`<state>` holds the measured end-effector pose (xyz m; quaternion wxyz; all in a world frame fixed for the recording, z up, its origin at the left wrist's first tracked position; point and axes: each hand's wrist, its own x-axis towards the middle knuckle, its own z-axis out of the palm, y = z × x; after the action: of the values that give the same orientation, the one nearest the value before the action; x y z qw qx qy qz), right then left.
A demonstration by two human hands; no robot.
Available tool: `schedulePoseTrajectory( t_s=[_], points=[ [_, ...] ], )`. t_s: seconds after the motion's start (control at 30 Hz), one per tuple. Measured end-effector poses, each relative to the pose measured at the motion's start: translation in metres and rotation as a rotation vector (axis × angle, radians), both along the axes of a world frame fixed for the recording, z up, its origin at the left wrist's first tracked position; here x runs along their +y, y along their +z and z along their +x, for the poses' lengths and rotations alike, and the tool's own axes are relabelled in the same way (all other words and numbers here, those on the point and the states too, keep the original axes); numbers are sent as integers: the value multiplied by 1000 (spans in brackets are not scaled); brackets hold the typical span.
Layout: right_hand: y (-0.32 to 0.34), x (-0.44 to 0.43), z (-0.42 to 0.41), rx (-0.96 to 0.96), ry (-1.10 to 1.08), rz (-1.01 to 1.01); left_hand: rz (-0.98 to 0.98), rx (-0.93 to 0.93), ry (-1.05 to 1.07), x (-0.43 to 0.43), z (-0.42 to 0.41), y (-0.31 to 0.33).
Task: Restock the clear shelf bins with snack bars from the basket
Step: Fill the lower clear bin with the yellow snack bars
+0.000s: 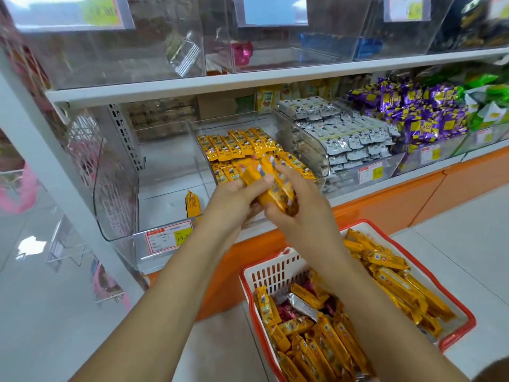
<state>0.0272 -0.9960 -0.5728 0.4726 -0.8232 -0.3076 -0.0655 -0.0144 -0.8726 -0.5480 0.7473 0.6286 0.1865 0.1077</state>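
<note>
**A:** Where's the bundle rn?

**B:** In both your hands. Your left hand (239,199) grips the near end of the bundle of snack bars (278,188), thumb across the top. Your right hand (303,216) wraps it from the other side, fingers curled over it. Both are clamped on the same bundle, and the hands are touching.

**A:** And vs. the bins?

**B:** You're holding it up in front of the middle bin (205,172), over its front part. That bin already has stocked bars (237,146), same orange wrappers, laid flat in rows at the back & right. Can't tell if the bundle touches them.

**A:** Bin next to it?

**B:** The left bin (115,194) is just beside it. It holds a lone bar (192,204), orange, standing upright near the front, behind the price tag (168,237).

**A:** Basket?

**B:** The basket (468,318) has a red rim & white slotted sides. It sits low under your right forearm, near the orange shelf base (399,199), w/ pale floor (454,230) around it. Inside is a heap of loose bars (330,346), plus a few red wrappers (285,311) & a silver packet (304,307) toward the left side.

**A:** Rest of the shelf?

**B:** Right of the middle bin are grey-white packets (355,139), then purple packets (407,114), then green packets (480,81) at the far right. The upper shelf (248,79) carries more clear bins, mostly blurred. A pink wrapper (242,53) & blue wrappers (366,48) show through.
</note>
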Motion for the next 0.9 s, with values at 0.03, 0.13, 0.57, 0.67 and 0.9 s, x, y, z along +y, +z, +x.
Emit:
schedulePoseTrajectory(
  t_s=[0.03, 0.13, 0.57, 0.67, 0.9],
  points=[
    [3, 5, 12, -7, -9, 2, 61, -22, 28, 5, 2, 2],
    [12, 25, 67, -23, -98, -66, 473, 32, 237, 25, 5, 0],
    [29, 128, 233, 43, -191, -612, 915, 111, 353, 65, 31, -29],
    [24, 136, 241, 140, -182, -551, 900, 120, 317, 62, 34, -35],
    [27, 129, 238, 527, -71, -35, 874, 97, 321, 64, 39, -41]
  ],
)
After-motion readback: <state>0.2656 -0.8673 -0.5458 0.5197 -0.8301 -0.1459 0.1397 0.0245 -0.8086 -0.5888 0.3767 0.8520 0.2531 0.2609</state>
